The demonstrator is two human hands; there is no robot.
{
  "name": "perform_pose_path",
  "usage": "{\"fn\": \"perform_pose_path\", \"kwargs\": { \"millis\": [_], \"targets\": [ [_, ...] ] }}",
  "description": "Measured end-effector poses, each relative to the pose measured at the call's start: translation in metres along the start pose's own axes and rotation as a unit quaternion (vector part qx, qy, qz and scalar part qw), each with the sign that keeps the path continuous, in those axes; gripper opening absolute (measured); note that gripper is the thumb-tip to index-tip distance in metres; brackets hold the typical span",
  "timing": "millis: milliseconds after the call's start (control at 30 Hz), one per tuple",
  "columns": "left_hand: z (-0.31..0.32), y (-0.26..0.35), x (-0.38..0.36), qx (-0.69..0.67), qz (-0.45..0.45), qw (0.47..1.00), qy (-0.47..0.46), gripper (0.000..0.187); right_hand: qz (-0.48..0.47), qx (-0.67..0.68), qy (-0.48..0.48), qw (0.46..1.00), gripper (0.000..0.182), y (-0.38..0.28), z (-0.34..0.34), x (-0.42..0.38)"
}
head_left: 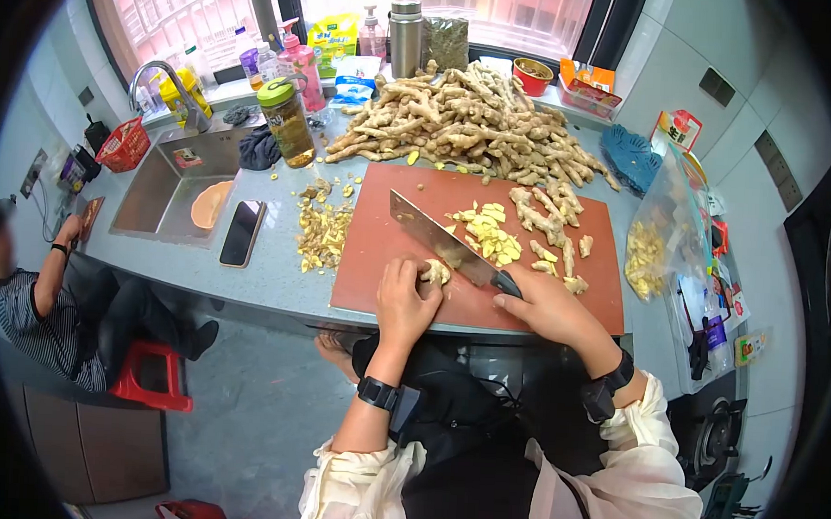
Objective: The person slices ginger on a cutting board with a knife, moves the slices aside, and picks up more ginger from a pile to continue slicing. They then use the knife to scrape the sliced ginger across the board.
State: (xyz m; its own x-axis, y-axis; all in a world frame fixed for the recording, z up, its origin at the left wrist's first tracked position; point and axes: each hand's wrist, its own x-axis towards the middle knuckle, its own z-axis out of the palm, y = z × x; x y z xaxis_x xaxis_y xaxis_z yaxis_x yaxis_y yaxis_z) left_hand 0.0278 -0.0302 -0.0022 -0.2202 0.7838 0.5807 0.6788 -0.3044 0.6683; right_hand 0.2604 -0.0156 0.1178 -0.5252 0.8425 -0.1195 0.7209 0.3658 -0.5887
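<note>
My left hand (406, 299) is closed on a piece of ginger (437, 272) near the front edge of the reddish-brown cutting board (371, 225). In my right hand (545, 307) is the black handle of a cleaver (440, 239), its broad blade slanting up and left across the board, just behind the held piece. Beyond the blade lies a heap of yellow ginger slices (487, 233). Several uncut ginger roots (543, 216) rest on the board's right side. Left of the board, scraps and trimmings of ginger (324, 232) cover part of the counter.
A large pile of ginger (468, 118) fills the back of the counter. A phone (242, 234), a green-lidded jar (287, 124) and a steel sink (164, 188) are to the left. At right stands a clear bag with ginger slices (646, 256). Someone sits on a red stool (151, 378).
</note>
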Motion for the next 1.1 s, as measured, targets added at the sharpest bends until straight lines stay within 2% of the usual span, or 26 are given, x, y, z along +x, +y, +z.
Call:
{"fn": "perform_pose_path", "kwargs": {
  "millis": [233, 667, 867, 1100],
  "targets": [
    [-0.001, 0.001, 0.001, 0.009, 0.000, 1.000, -0.002, 0.025, 0.005, -0.056, -0.018, 0.998, 0.031, -0.007, 0.004, 0.001],
    [-0.002, 0.001, 0.002, 0.007, -0.007, 1.000, -0.007, 0.022, 0.006, -0.059, -0.019, 0.998, 0.034, -0.014, 0.001, -0.001],
    [0.000, 0.000, 0.002, 0.007, -0.009, 1.000, -0.003, 0.023, 0.034, -0.104, -0.047, 0.993, 0.030, -0.031, 0.002, 0.001],
    [-0.002, 0.001, 0.002, 0.012, -0.020, 0.999, -0.024, 0.025, 0.000, -0.108, -0.012, 0.994, 0.029, -0.020, 0.028, 0.032]
  ]
}}
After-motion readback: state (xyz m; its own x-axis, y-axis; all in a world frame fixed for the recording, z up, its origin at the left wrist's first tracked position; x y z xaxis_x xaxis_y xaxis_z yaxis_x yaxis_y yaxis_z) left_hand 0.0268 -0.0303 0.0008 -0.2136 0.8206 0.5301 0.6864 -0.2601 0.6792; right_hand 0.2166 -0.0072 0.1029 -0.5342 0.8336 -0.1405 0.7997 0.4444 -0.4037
